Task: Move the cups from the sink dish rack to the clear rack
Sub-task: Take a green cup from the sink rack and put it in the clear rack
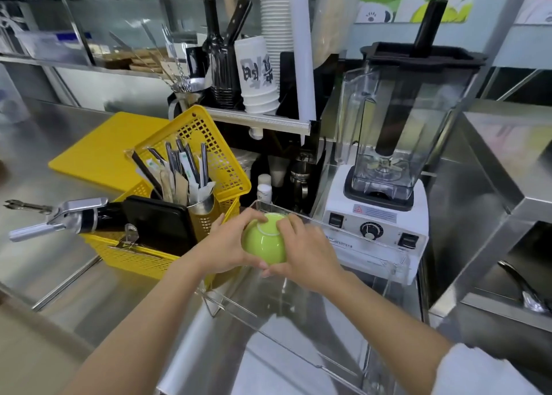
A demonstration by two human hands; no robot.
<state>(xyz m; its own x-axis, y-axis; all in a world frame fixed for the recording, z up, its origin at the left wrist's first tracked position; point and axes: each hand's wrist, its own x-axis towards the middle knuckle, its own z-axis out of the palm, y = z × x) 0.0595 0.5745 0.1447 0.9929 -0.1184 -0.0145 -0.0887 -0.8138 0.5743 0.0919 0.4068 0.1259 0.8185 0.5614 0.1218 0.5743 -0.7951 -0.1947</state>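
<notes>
Head view, looking down on a stainless-steel counter [74,161]. Both bare hands grasp one glossy lime-green ceramic cup [264,240], held upside down with its pale foot ring uppermost: the left hand [222,249] wraps the cup's left side, the right hand [301,255] covers its right side and base. The cup sits over the far end of the clear acrylic rack [298,350], above its floor. Just left stands a yellow perforated plastic basket [206,143] holding utensils; just right, a white-based blender [385,167] with a clear jug.
</notes>
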